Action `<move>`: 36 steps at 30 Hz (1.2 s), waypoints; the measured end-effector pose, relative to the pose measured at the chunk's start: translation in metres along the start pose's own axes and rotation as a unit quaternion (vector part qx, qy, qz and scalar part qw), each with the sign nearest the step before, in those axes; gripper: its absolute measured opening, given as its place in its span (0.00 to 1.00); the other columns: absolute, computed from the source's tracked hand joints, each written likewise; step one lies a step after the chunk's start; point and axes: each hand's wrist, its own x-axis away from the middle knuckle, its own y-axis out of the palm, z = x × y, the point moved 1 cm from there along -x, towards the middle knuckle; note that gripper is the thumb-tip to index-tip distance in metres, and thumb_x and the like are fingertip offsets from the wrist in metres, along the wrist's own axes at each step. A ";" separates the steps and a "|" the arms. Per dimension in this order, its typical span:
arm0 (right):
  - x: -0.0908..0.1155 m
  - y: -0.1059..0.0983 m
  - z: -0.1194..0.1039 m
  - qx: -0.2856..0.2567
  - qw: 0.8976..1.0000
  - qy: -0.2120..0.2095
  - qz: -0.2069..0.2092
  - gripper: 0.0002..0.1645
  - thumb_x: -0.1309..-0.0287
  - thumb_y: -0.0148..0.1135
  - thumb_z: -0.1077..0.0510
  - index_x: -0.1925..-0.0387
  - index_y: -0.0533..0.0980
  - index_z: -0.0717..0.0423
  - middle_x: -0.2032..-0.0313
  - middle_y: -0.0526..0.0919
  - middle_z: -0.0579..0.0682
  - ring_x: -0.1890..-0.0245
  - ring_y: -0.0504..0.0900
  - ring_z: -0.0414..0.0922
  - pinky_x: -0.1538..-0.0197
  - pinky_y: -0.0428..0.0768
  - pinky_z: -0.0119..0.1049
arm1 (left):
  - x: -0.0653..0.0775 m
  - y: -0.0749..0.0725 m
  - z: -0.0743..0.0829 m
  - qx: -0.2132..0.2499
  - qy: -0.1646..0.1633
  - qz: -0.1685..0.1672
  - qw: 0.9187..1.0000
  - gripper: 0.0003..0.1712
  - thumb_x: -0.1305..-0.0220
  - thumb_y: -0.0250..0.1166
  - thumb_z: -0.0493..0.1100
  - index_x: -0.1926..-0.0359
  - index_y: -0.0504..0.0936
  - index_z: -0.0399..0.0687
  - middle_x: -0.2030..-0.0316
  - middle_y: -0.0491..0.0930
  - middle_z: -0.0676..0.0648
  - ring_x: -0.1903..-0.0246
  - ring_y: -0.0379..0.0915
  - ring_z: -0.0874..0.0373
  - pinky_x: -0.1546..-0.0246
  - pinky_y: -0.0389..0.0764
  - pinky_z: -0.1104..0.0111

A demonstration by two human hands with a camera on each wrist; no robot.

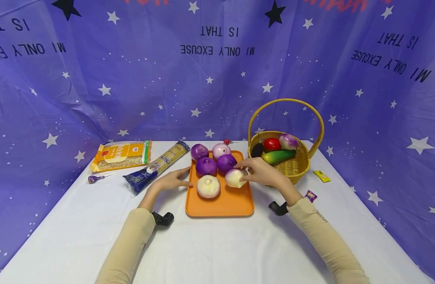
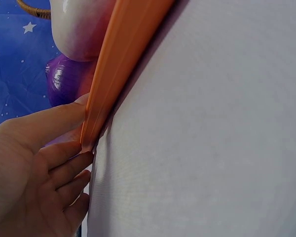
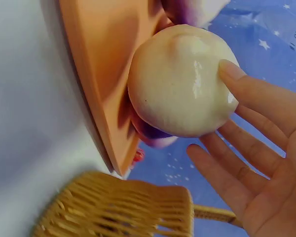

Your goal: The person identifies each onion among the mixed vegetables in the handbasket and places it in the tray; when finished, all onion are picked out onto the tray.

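Observation:
A white-and-purple onion [image 1: 235,178] is at the right side of the orange tray [image 1: 219,208]. My right hand [image 1: 257,170] holds it from the right, the thumb on its pale side and fingers round the far side; the little finger stands apart in the right wrist view. Another pale onion [image 1: 208,186] lies beside it, and several purple ones, such as the purple onion [image 1: 206,166], sit behind. At the tray's left edge my left hand [image 1: 171,180] touches the rim with thumb and forefinger spread along it; its fingers are loosely bent in the left wrist view.
A wicker basket [image 1: 298,167] with a tomato, a cucumber and other vegetables stands at the right. To the left lie a long pasta packet [image 1: 158,165], an orange bag [image 1: 123,156] and a lollipop [image 1: 93,179]. Small wrapped sweets, including a yellow one [image 1: 322,176], lie right.

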 end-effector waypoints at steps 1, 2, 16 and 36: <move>-0.002 0.002 0.001 -0.002 1.000 0.000 -0.004 0.23 0.48 0.73 0.55 0.49 0.81 0.55 0.58 0.84 0.47 0.66 0.79 0.49 0.60 0.81 0.42 | 0.000 0.000 0.000 0.000 0.000 0.000 1.000 0.47 0.37 0.64 0.53 0.25 0.52 0.43 0.29 0.55 0.35 0.30 0.48 0.37 0.31 0.48 0.45; -0.003 0.004 0.001 -0.003 1.000 0.000 -0.007 0.23 0.47 0.73 0.54 0.49 0.81 0.55 0.57 0.84 0.47 0.67 0.79 0.48 0.61 0.81 0.41 | 0.000 0.000 0.000 -0.001 -0.001 0.000 1.000 0.47 0.37 0.64 0.53 0.25 0.52 0.43 0.29 0.55 0.35 0.30 0.48 0.37 0.31 0.48 0.45; -0.013 -0.001 0.010 0.002 1.000 0.024 -0.011 0.26 0.44 0.70 0.54 0.46 0.79 0.60 0.61 0.84 0.54 0.63 0.81 0.54 0.60 0.82 0.47 | -0.002 0.001 -0.001 0.004 0.003 0.001 1.000 0.47 0.37 0.64 0.54 0.25 0.52 0.43 0.29 0.55 0.36 0.30 0.47 0.37 0.31 0.48 0.45; 0.023 -0.074 0.037 0.075 0.995 0.061 0.034 0.24 0.45 0.70 0.60 0.46 0.78 0.60 0.50 0.82 0.57 0.63 0.81 0.48 0.54 0.80 0.46 | -0.001 0.000 0.000 -0.001 0.002 0.002 1.000 0.47 0.37 0.64 0.55 0.26 0.52 0.43 0.29 0.55 0.35 0.30 0.48 0.36 0.31 0.49 0.44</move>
